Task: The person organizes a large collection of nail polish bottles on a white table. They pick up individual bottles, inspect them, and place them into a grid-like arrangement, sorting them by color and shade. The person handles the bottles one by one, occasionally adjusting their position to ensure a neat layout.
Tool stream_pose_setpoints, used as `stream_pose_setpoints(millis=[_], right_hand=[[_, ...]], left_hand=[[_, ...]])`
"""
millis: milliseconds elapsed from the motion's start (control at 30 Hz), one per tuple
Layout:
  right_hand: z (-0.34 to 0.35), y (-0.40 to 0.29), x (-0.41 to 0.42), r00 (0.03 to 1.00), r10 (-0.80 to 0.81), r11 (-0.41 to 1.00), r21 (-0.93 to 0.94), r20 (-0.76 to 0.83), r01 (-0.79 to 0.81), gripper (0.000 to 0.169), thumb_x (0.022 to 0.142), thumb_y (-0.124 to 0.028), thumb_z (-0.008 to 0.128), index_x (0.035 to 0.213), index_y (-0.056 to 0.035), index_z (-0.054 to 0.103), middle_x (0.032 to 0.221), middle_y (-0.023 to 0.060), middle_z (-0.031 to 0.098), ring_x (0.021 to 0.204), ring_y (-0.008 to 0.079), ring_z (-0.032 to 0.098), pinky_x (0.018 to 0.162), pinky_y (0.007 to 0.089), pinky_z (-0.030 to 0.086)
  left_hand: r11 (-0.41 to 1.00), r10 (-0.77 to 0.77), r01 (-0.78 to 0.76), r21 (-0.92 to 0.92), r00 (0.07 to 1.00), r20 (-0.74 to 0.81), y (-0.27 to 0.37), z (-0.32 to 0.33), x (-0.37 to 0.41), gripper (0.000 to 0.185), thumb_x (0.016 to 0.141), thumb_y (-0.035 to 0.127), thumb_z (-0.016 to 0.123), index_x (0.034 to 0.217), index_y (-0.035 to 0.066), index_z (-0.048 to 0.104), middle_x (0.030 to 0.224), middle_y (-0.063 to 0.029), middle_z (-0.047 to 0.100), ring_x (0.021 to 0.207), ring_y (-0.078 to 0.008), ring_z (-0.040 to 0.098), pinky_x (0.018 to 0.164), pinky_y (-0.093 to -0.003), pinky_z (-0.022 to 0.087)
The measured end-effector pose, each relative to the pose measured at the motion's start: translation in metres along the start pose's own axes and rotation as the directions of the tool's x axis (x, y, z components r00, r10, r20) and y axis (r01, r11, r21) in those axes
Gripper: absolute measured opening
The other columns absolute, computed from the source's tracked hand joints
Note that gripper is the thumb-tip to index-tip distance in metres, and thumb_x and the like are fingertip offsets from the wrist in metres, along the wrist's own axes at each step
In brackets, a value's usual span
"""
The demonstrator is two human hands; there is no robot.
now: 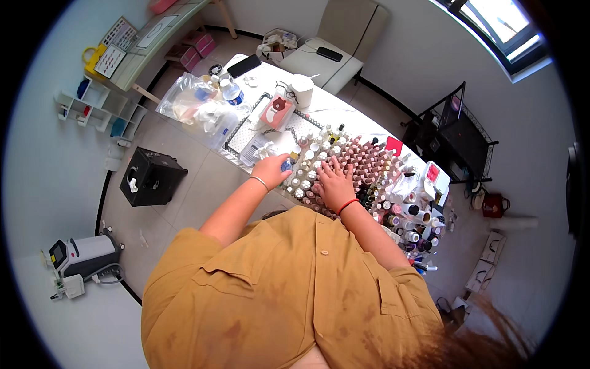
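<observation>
My left hand [273, 171], with a bangle at the wrist, holds a small blue glittery item [286, 164] between thumb and fingers at the table's near edge. Fingers spread and palm down, my right hand [336, 184] rests over the tops of nail polish bottles [364, 159]; a red cord circles that wrist. Rows of pinkish-brown caps stand close together beyond and to the right of it. Bottles with white flower-shaped caps [311, 175] stand between my hands. Crumpled white tissue [267, 150] lies just beyond my left hand.
On the white table [368, 121] stand a tissue box with a bear picture [278, 110], a white canister [302, 91], a water bottle [232, 92] and clear plastic bags [184, 99]. Jars [411, 236] crowd the right end. A chair [322, 60] stands behind; a black case [153, 176] is on the floor.
</observation>
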State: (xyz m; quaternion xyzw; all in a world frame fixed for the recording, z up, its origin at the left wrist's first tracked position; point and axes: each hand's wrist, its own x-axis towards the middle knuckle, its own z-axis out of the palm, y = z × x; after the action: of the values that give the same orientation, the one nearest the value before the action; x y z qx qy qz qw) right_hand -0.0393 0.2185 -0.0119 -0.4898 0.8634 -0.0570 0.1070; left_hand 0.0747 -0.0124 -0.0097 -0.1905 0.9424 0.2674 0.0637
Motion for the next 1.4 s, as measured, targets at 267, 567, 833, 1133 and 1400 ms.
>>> stream_pose_setpoints(millis=[267, 567, 833, 1133, 1400], right_hand=[[-0.003, -0.002, 0.0, 1.0, 0.013, 1.0, 0.002, 0.017, -0.013, 0.052, 0.1, -0.04, 0.055, 0.146, -0.0144, 0.053, 0.158, 0.0024, 0.045, 0.154, 0.0297, 0.025, 0.117, 0.0721, 0.014], [-0.004, -0.002, 0.0, 1.0, 0.016, 1.0, -0.006, 0.023, -0.016, 0.052, 0.101, -0.04, 0.055, 0.146, -0.0153, 0.052, 0.158, 0.0022, 0.045, 0.154, 0.0294, 0.025, 0.117, 0.0725, 0.014], [-0.004, -0.001, 0.0, 1.0, 0.015, 1.0, 0.015, 0.017, -0.016, 0.051, 0.101, -0.04, 0.055, 0.145, -0.0156, 0.054, 0.157, 0.0019, 0.045, 0.154, 0.0288, 0.025, 0.117, 0.0725, 0.014], [-0.003, 0.0, 0.0, 1.0, 0.017, 0.999, 0.032, 0.016, -0.018, 0.05, 0.1, -0.038, 0.057, 0.145, -0.0154, 0.054, 0.157, 0.0023, 0.046, 0.154, 0.0292, 0.025, 0.117, 0.0726, 0.013], [0.002, 0.0, 0.0, 1.0, 0.028, 0.998, 0.052, 0.003, -0.028, 0.051, 0.097, -0.038, 0.058, 0.144, -0.0171, 0.055, 0.157, 0.0011, 0.046, 0.153, 0.0282, 0.026, 0.117, 0.0731, 0.01]], left_hand=[[0.996, 0.002, -0.004, 0.091, 1.0, 0.025, 0.006, -0.002, 0.002, 0.04, 0.083, 0.033, 0.077, 0.119, 0.016, 0.07, 0.099, -0.0146, 0.074, 0.093, -0.0361, 0.07, 0.081, -0.046, 0.055], [0.994, 0.006, -0.009, 0.104, 1.0, 0.029, 0.007, -0.001, -0.002, 0.04, 0.083, 0.034, 0.077, 0.12, 0.017, 0.07, 0.099, -0.0149, 0.074, 0.092, -0.0359, 0.07, 0.081, -0.0457, 0.056], [0.995, -0.004, 0.001, 0.095, 0.999, 0.036, 0.007, 0.0, -0.001, 0.04, 0.083, 0.034, 0.077, 0.119, 0.017, 0.071, 0.099, -0.0152, 0.074, 0.093, -0.0361, 0.07, 0.082, -0.0455, 0.056], [0.996, -0.039, 0.031, 0.084, 0.995, 0.088, 0.011, -0.006, 0.003, 0.043, 0.087, 0.039, 0.074, 0.121, 0.015, 0.068, 0.099, -0.0167, 0.074, 0.094, -0.0374, 0.07, 0.082, -0.0466, 0.056], [0.995, -0.016, 0.016, 0.101, 1.0, -0.003, 0.005, -0.005, 0.034, 0.044, 0.091, 0.046, 0.068, 0.117, 0.01, 0.064, 0.096, -0.0191, 0.073, 0.091, -0.0401, 0.069, 0.079, -0.049, 0.054]])
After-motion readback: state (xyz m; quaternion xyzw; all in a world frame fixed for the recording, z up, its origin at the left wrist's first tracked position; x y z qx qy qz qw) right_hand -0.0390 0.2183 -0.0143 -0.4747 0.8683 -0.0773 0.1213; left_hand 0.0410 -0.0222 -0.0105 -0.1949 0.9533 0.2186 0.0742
